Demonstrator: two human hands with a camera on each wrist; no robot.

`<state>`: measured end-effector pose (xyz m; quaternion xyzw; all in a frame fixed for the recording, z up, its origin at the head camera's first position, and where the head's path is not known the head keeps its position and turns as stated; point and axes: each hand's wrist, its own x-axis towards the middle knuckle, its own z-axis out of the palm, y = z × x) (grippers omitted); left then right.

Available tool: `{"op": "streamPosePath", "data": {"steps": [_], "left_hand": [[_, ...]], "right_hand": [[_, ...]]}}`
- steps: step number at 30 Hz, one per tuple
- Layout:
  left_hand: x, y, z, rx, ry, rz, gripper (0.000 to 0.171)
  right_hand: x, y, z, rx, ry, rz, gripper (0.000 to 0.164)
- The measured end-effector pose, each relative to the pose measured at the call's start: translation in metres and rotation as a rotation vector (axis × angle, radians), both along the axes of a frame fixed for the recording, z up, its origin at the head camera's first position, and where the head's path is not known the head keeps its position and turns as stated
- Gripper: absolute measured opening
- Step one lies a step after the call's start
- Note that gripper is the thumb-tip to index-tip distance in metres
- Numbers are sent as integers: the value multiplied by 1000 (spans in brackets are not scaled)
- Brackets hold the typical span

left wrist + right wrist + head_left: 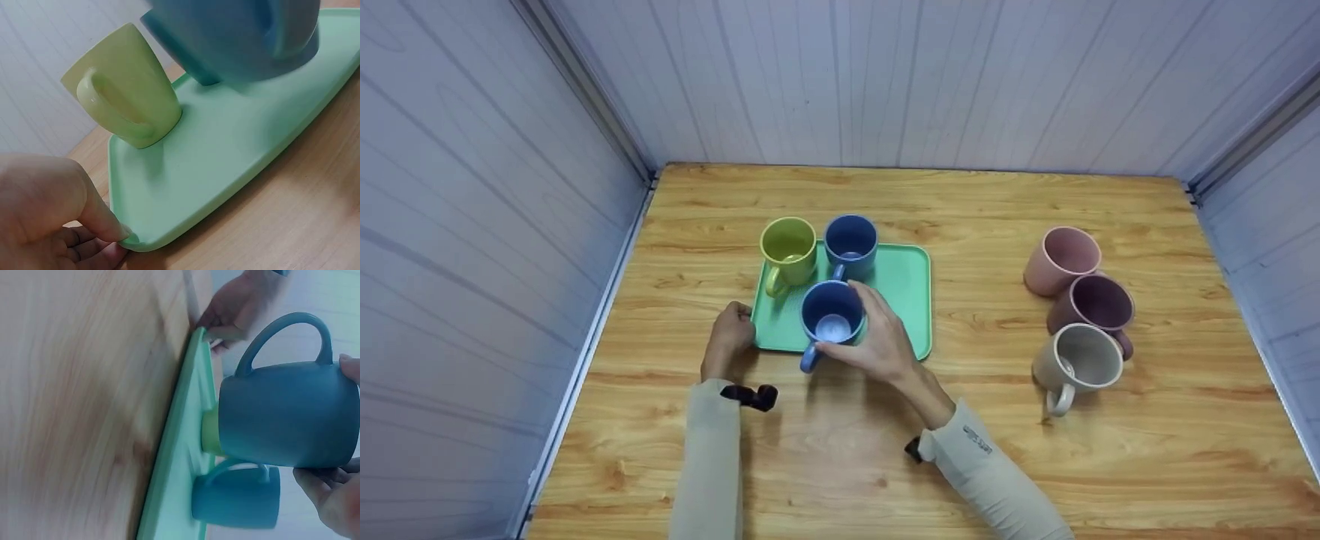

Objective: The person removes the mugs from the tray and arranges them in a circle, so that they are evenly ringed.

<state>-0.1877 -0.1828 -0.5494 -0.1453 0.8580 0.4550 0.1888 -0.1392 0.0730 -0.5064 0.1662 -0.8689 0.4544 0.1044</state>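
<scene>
At the far left from where I stand, the person's left hand (731,330) pinches the near left corner of a green tray (911,300), thumb on the rim and fingers curled outside it. The tray lies flat on the wooden table (975,465). At its far left corner a yellow-green mug (790,255) stands upright, handle turned toward the person. Just beside that, to its right, a blue mug (851,240) stands on the tray near the far edge. In front of them a second blue mug (831,315) is held up clear of the tray, over its near side, clamped between the thumb and fingers of the right hand (881,341), its handle pointing toward the person. Well apart on the right, a pink mug (1057,266), a plum mug (1099,301) and a cream mug (1076,360) stand upright, bunched close together.
</scene>
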Motion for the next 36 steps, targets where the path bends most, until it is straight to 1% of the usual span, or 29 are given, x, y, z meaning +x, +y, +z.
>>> {"op": "streamPosePath", "data": {"steps": [6, 9, 15, 20, 24, 27, 31, 36], "left_hand": [[0, 0, 0, -2, -7, -12, 43], [-1, 0, 1, -1, -16, -11, 42], [-1, 0, 0, -7, -22, -14, 41], [-2, 0, 0, -4, -19, -6, 40], [-2, 0, -1, 0, -19, -6, 41], [-2, 0, -1, 10, -27, 1, 44], [-2, 0, 0, 17, -31, -4, 44], [-2, -1, 0, -13, -16, -29, 44]], "right_hand": [[2, 25, 6, -36, -31, -78, 97], [4, 37, 8, -58, -60, -101, 95], [10, 58, 8, -64, -124, -163, 97], [14, 74, 6, -101, -176, -197, 99], [16, 88, 5, -126, -174, -218, 97], [17, 98, 4, -124, -170, -250, 96], [20, 111, 2, -113, -168, -316, 96], [23, 126, -3, -119, -158, -390, 94]]}}
